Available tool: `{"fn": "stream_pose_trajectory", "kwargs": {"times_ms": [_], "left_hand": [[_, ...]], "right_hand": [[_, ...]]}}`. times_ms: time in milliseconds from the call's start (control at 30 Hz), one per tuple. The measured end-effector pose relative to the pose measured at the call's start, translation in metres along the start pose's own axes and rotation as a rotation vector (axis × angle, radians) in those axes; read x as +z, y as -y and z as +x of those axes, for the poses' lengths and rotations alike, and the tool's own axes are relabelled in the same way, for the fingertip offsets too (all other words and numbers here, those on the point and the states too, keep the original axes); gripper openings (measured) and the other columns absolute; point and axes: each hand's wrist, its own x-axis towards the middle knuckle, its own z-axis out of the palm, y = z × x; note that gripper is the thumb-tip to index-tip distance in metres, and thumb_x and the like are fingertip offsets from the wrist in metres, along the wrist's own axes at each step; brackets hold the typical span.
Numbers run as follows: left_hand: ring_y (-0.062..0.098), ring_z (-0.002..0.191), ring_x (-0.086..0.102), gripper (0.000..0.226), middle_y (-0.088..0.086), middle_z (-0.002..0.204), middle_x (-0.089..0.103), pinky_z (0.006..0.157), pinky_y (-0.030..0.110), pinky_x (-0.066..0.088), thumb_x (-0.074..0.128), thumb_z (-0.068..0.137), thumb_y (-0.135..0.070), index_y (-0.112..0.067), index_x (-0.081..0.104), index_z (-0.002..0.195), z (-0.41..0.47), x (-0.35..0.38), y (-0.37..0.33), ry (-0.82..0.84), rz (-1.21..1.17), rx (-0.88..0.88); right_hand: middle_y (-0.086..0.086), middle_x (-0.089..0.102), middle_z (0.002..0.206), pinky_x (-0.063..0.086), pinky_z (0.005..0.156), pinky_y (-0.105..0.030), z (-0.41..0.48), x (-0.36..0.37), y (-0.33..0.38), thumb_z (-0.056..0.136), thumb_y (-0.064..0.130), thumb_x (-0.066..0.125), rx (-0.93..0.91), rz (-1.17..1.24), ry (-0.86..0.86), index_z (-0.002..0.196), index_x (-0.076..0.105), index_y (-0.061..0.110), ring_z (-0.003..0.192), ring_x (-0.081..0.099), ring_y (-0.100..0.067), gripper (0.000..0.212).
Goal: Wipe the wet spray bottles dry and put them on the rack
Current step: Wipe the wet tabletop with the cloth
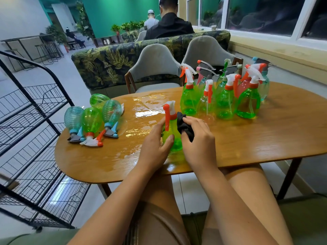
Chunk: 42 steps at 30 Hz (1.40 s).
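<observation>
While the green spray bottle (171, 137) is standing upright near the front middle of the wooden table (256, 138), the left hand (155, 144) is curling round its left side, thumb pressing on the front of the body and fingers reaching behind. Its white head with the orange trigger is pointing away from the person. The right hand (198, 138) is bunching a black cloth (184, 125) in a loose fist and pressing it against the bottle's right shoulder, just below the orange collar.

Off to the left, four bottles are lying on their sides close together near the table's edge: a teal ribbed bottle (73, 118), a green bottle with an orange-and-white sprayer (91, 121), a ribbed green bottle with a blue trigger (111, 112), and behind them another green bottle (98, 99). At the far right of the table a tight cluster of upright bottles (224, 98) is standing, mostly green with white and orange heads, with a pinkish one and a teal one among them. A film of water (145, 106) is shining across the tabletop between the two groups.

Beside the table on the left, a black wire rack (35, 131) is standing on the floor, its mesh shelves holding no bottles. Two grey chairs (155, 68) are facing the table's far side
</observation>
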Motion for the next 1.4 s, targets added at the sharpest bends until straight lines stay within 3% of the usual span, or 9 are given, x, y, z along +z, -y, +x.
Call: {"fn": "stream_pose_trajectory", "kwargs": {"times_ms": [233, 400, 700, 933, 1200, 1400], "left_hand": [[0.006, 0.123, 0.062, 0.058, -0.009, 0.140, 0.065, 0.097, 0.032, 0.054, 0.058, 0.102, -0.039, -0.032, 0.043, 0.157, -0.001, 0.000, 0.001, 0.006, -0.001, -0.018], [0.006, 0.118, 0.064, 0.060, -0.007, 0.136, 0.067, 0.092, 0.029, 0.055, 0.057, 0.100, -0.041, -0.029, 0.044, 0.157, -0.001, 0.000, 0.000, 0.003, -0.014, -0.022], [0.007, 0.120, 0.064, 0.071, -0.012, 0.136, 0.064, 0.097, 0.041, 0.059, 0.070, 0.092, -0.052, -0.037, 0.040, 0.155, 0.001, 0.001, 0.002, 0.015, -0.005, -0.024], [0.006, 0.122, 0.060, 0.070, -0.014, 0.134, 0.061, 0.099, 0.032, 0.055, 0.086, 0.088, -0.039, -0.041, 0.044, 0.144, 0.033, -0.013, 0.000, -0.018, -0.033, -0.041], [0.016, 0.124, 0.061, 0.074, -0.008, 0.137, 0.062, 0.102, 0.048, 0.056, 0.087, 0.085, -0.047, -0.031, 0.046, 0.145, 0.107, -0.009, 0.021, -0.072, -0.054, -0.140], [0.019, 0.126, 0.059, 0.075, -0.005, 0.134, 0.060, 0.100, 0.043, 0.056, 0.088, 0.086, -0.043, -0.024, 0.048, 0.146, 0.139, 0.010, 0.034, -0.081, -0.019, -0.177]], "right_hand": [[-0.003, 0.066, 0.111, 0.057, 0.083, -0.043, -0.002, 0.003, -0.018, 0.092, 0.003, 0.066, 0.174, -0.072, 0.120, 0.114, 0.070, 0.014, 0.102, 0.062, -0.026, 0.024], [-0.005, 0.064, 0.107, 0.056, 0.082, -0.046, -0.002, 0.005, -0.023, 0.094, 0.004, 0.063, 0.262, -0.160, 0.248, 0.109, 0.067, 0.015, 0.100, 0.060, -0.029, 0.019], [-0.002, 0.064, 0.107, 0.057, 0.082, -0.046, -0.005, 0.009, -0.027, 0.094, 0.006, 0.066, 0.247, -0.131, 0.213, 0.112, 0.069, 0.018, 0.099, 0.062, -0.024, 0.021], [0.001, 0.069, 0.113, 0.055, 0.085, -0.037, -0.002, 0.006, -0.029, 0.088, 0.001, 0.069, 0.206, -0.044, 0.021, 0.117, 0.072, 0.015, 0.104, 0.064, -0.022, 0.033], [0.002, 0.069, 0.114, 0.055, 0.088, -0.038, -0.003, 0.007, -0.032, 0.088, 0.001, 0.068, 0.198, -0.026, 0.025, 0.118, 0.072, 0.017, 0.106, 0.063, -0.022, 0.034], [0.003, 0.068, 0.114, 0.055, 0.088, -0.037, -0.003, 0.009, -0.033, 0.089, 0.001, 0.067, 0.186, -0.021, 0.041, 0.118, 0.071, 0.017, 0.106, 0.063, -0.020, 0.034]]}}
